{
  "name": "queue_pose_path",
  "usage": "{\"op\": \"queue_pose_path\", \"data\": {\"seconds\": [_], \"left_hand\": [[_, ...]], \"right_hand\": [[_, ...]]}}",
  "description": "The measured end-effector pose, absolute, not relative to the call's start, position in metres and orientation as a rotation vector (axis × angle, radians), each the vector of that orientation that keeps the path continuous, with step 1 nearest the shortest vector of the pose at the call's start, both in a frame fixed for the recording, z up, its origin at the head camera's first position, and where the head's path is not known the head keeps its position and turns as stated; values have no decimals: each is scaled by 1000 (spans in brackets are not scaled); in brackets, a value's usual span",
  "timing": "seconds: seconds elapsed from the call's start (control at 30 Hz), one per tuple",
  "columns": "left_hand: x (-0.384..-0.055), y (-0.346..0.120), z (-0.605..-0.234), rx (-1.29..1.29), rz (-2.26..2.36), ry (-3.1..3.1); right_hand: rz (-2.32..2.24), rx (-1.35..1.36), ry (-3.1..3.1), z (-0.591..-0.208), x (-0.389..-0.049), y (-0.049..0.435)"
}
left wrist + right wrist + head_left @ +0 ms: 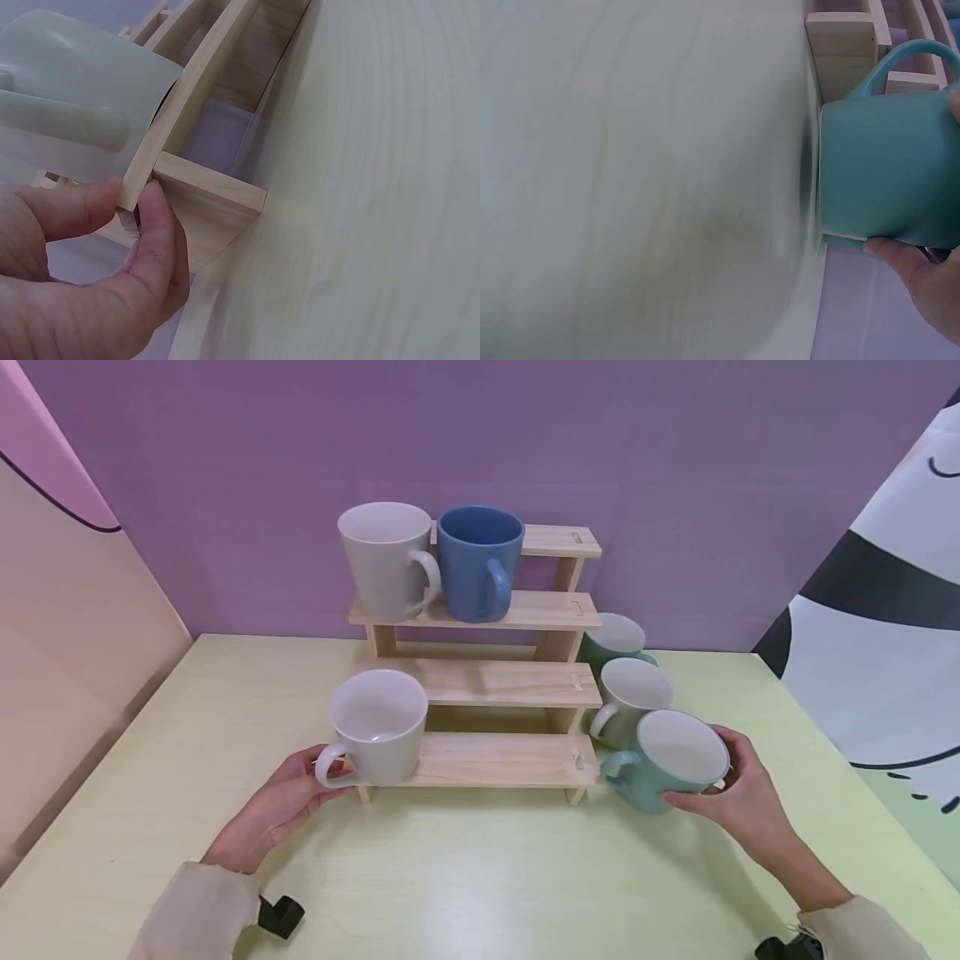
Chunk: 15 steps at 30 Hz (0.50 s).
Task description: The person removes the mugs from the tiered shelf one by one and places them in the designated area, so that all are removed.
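By right hand [750, 802], teal mug [649, 779] is being gripped; by left hand [288, 799], rack's [495, 760] front-left corner. Grasp seemingly made, lifting is being called for.

One blue mug [478, 564], one teal mug [656, 777], one green mug [615, 637] and three pale mugs [384, 564] make six in all. There is one wooden rack [510, 683] with four shelves [498, 760], one bench [465, 885], one left hand [283, 800], one right hand [741, 795], two sleeves [201, 910] and two black wrist devices [281, 917].
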<state>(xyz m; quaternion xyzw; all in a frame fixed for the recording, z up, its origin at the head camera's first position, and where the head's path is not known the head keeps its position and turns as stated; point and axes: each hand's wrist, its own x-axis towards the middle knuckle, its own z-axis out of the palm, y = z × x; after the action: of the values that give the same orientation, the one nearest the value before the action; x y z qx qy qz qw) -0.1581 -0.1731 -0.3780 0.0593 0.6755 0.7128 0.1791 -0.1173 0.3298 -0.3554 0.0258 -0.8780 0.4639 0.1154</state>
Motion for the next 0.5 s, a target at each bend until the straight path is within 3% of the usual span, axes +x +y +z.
{"op": "queue_pose_path", "data": {"seconds": [0.5], "left_hand": [[-158,-171,-377,139,1991,1926]], "right_hand": [[1347,108,-2602,-364,-118,339]]}}
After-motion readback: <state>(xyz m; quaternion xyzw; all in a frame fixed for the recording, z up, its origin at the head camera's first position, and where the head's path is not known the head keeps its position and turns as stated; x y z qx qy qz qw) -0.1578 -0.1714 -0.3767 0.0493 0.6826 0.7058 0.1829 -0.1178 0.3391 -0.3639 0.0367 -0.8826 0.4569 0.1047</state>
